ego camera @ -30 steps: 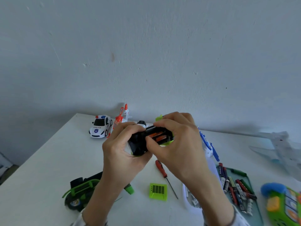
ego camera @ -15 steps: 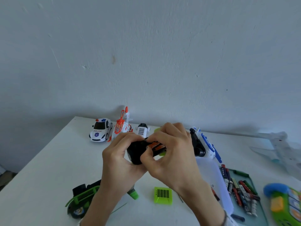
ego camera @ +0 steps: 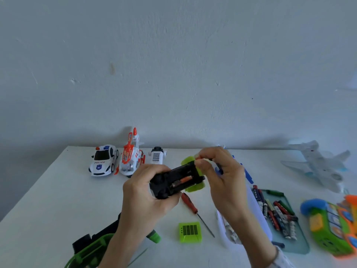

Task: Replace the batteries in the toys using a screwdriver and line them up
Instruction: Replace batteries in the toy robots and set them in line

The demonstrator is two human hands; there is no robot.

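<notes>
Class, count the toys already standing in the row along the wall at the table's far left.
3: a police car furthest left, an orange-and-white toy beside it, then a small white toy. More may be hidden behind the right hand.
</notes>
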